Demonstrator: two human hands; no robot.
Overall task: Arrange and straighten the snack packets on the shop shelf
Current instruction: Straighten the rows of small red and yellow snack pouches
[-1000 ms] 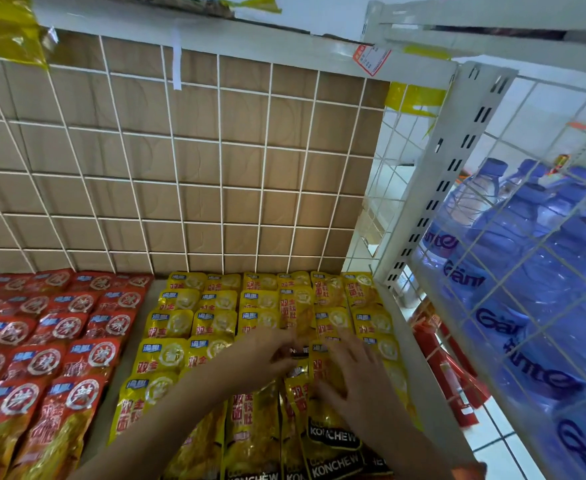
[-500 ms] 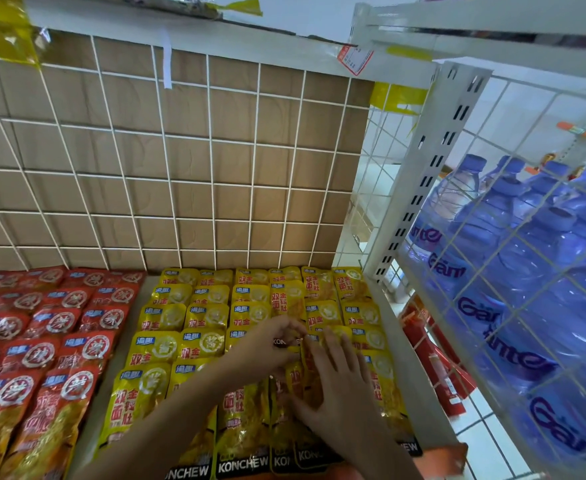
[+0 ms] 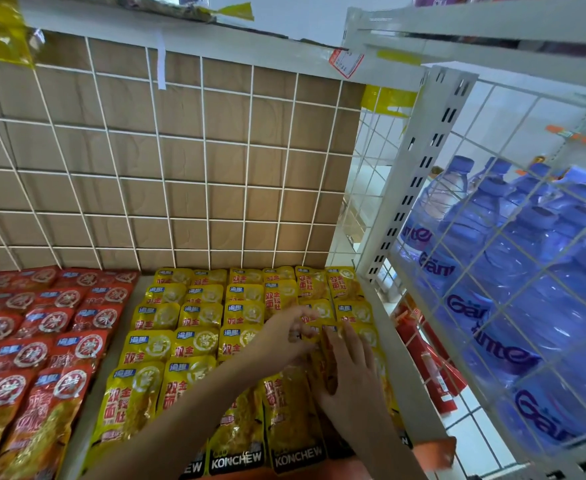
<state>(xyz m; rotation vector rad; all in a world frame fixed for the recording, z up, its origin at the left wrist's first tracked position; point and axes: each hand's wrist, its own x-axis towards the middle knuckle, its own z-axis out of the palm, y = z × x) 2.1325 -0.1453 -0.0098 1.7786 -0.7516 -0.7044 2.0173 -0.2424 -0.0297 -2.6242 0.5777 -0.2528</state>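
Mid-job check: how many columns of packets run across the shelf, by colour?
Yellow packets: 6 columns
Red packets: 4 columns in view; the left edge of the picture cuts that block off
Total: 10 columns in view, counted along the back row

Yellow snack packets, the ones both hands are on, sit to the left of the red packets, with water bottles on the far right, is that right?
No. In the head view the yellow snack packets sit to the right of the red packets, not the left. The left hand and right hand are on them, and the water bottles are on the far right.
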